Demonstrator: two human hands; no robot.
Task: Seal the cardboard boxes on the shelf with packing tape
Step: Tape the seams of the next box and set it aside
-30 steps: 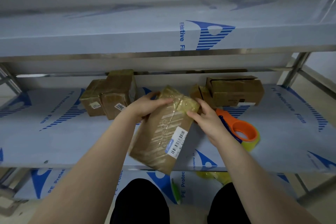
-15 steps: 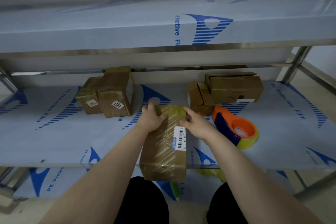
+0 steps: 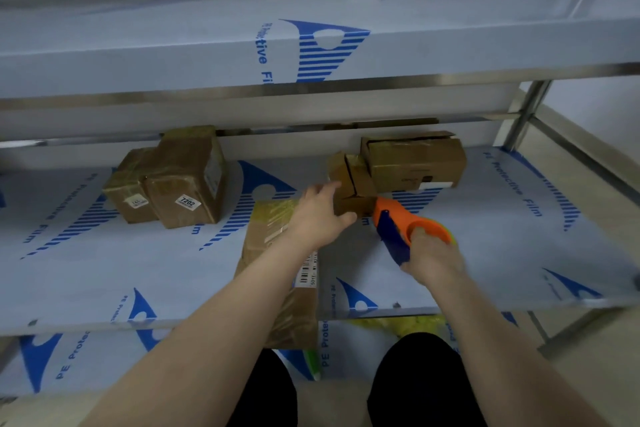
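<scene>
The small brown cardboard box [image 3: 356,184] sits mid-shelf against a larger open-flapped cardboard box [image 3: 415,163], and the left hand [image 3: 318,218] reaches its left edge with fingers spread. Just beside it, the right hand [image 3: 433,260] curls round the orange-and-blue tape dispenser [image 3: 394,218]. A long taped cardboard carton [image 3: 270,229] overhangs the front edge of the film-covered steel shelf [image 3: 519,253], with bare shelf on either side.

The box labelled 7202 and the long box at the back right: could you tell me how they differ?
The 7202 box stands tall, on the left; the long box lies low and wide, on the right. The 7202 box is taped shut and glossy; the long box's top flap looks loose and untaped. Both are brown cardboard with a white label.
</scene>
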